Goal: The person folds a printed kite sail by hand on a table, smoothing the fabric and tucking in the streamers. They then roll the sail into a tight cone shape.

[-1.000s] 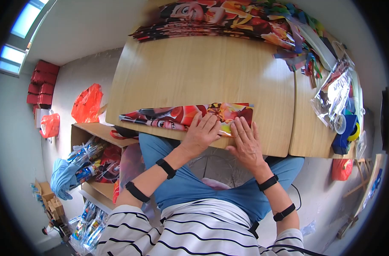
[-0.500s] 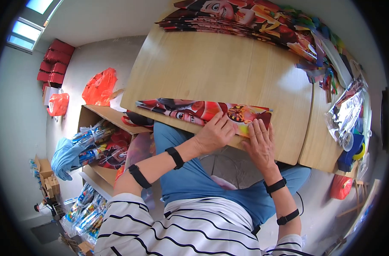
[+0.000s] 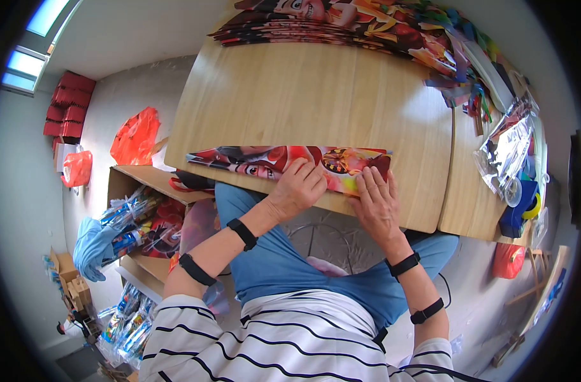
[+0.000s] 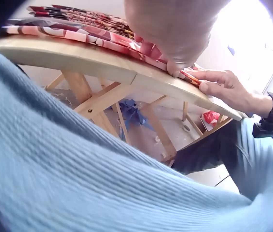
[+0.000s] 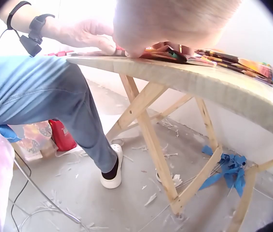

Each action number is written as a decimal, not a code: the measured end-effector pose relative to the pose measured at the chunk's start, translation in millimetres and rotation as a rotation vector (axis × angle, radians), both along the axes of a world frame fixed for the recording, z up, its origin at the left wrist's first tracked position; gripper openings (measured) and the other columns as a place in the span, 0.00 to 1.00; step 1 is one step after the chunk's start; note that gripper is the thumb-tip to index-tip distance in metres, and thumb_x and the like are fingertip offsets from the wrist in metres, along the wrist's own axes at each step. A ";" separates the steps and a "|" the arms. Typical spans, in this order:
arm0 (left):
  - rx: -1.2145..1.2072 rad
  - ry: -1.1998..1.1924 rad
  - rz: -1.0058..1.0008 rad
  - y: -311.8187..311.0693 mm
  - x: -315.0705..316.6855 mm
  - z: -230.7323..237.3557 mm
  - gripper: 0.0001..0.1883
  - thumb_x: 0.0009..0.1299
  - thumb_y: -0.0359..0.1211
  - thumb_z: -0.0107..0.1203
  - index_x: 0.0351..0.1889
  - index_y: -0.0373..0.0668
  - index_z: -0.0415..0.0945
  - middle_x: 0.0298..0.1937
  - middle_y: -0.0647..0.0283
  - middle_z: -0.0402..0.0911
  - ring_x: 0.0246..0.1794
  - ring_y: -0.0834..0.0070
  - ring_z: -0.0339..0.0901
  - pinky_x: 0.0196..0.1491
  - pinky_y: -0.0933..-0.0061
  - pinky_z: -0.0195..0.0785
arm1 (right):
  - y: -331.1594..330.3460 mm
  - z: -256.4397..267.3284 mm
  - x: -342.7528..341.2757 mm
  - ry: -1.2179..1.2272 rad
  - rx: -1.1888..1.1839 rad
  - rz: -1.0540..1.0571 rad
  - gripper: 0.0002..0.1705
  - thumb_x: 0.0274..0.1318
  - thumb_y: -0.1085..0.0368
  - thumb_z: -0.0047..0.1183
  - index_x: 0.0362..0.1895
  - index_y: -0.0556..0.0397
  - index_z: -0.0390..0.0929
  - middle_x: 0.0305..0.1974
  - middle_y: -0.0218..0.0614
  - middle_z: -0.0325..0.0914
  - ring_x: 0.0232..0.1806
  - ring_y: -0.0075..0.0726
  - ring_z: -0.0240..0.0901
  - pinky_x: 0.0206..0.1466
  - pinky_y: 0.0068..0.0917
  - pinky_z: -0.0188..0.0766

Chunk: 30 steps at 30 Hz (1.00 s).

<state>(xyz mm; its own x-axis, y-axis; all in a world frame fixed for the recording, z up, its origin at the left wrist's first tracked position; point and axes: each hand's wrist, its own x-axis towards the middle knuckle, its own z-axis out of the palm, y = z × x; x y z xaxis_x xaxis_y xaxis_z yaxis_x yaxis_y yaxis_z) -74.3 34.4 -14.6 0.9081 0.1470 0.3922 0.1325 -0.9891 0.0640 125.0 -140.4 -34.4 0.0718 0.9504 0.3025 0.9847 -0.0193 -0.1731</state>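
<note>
A long, narrow folded printed sheet (image 3: 265,164) lies along the table's near edge, red with cartoon faces, yellow towards its right end. My left hand (image 3: 298,188) has its fingers bent over the middle of the sheet and pinches its near side. To its right, my right hand (image 3: 376,200) rests with nearly straight fingers on the yellow part. In the left wrist view, the left hand (image 4: 172,29) hides much of the sheet (image 4: 78,35), and the right hand (image 4: 225,89) touches its end. The right wrist view shows both hands close together; their undersides are partly hidden.
A stack of printed sheets (image 3: 309,28) spans the table's (image 3: 303,95) far edge. Ribbons (image 3: 456,86), clear film (image 3: 510,143) and a blue tape dispenser (image 3: 518,210) lie at the right. An open carton (image 3: 141,175) of wrapped items stands left of my legs.
My left hand's fingers have gone from lying flat on the sheet to bent, and the hand has shifted slightly. The right hand stays on the sheet's right part. The head view has swung and returned partway.
</note>
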 end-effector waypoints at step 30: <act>-0.257 -0.497 0.372 -11.6 -28.8 139.0 0.19 0.71 0.31 0.69 0.58 0.39 0.79 0.58 0.54 0.82 0.58 0.54 0.80 0.59 0.59 0.74 | 31.7 74.6 45.2 1.891 -0.371 -0.526 0.10 0.67 0.70 0.62 0.44 0.68 0.89 0.36 0.39 0.90 0.35 0.30 0.85 0.41 0.28 0.79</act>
